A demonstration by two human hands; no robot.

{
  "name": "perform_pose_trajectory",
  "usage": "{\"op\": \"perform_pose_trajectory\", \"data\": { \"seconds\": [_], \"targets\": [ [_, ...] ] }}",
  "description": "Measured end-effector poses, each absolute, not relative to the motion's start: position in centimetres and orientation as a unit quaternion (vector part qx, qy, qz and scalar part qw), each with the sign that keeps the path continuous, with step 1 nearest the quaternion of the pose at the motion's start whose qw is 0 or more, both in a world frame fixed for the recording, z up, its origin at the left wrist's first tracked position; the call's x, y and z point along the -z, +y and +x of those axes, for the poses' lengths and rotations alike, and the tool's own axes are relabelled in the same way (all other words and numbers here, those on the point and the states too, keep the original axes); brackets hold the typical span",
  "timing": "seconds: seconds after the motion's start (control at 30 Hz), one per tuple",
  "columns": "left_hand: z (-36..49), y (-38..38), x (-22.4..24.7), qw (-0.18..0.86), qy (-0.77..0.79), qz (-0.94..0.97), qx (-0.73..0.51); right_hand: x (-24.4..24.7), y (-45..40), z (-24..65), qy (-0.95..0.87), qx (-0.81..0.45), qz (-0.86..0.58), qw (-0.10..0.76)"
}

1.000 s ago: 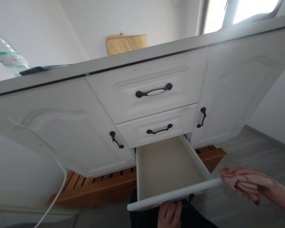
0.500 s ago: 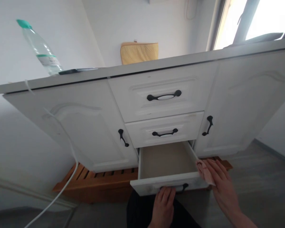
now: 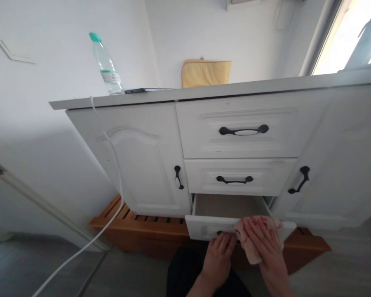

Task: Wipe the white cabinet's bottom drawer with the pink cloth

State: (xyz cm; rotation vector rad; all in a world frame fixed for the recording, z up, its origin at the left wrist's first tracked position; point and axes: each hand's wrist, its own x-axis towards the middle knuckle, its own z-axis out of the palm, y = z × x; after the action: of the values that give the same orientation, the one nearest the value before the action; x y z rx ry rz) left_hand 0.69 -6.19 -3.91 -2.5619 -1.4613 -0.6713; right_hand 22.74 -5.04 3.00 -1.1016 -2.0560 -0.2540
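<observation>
The bottom drawer of a white cabinet is pulled partly out, and its inside looks bare. My left hand has its fingers curled over the dark handle at the middle of that drawer's front. A pink cloth with red marks is draped over the front panel's top edge, right of the handle. On it lies my right hand, holding it against the panel with the fingers stretched over it. Part of the handle is hidden behind the hands and cloth.
Above are two closed drawers with dark handles. A plastic bottle and a flat dark object rest on the countertop. A white cable hangs down the left door. A wooden slatted bench stands under the cabinet.
My right hand and the cloth have moved from the drawer's right corner leftward onto its front. The drawer is less far out. My view has shifted left; my left hand stays on the handle.
</observation>
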Motion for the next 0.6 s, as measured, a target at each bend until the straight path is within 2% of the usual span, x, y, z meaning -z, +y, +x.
{"op": "perform_pose_trajectory", "data": {
  "seconds": [0.1, 0.23, 0.4, 0.47, 0.6],
  "targets": [
    [1.1, -4.0, 4.0, 0.006, -0.494, -0.846, 0.202, -3.2, -1.9, 20.3, -0.813, 0.123, -0.424, 0.379],
    [1.2, -2.8, 5.6, -0.019, -0.546, -0.812, 0.203, -2.9, 1.9, 15.9, -0.856, 0.178, -0.328, 0.359],
    [-2.2, -6.5, 12.0, 0.029, -0.570, -0.796, 0.201, -2.4, 5.0, 9.7, -0.869, 0.236, -0.246, 0.358],
    [-4.7, -8.6, 15.0, 0.046, -0.637, -0.750, 0.172, -2.3, 6.2, 7.6, -0.879, 0.243, -0.217, 0.348],
    [-9.5, -11.9, 17.2, -0.048, -0.750, -0.651, 0.105, -2.5, 9.2, 4.7, -0.903, 0.241, -0.148, 0.324]
  ]
}}
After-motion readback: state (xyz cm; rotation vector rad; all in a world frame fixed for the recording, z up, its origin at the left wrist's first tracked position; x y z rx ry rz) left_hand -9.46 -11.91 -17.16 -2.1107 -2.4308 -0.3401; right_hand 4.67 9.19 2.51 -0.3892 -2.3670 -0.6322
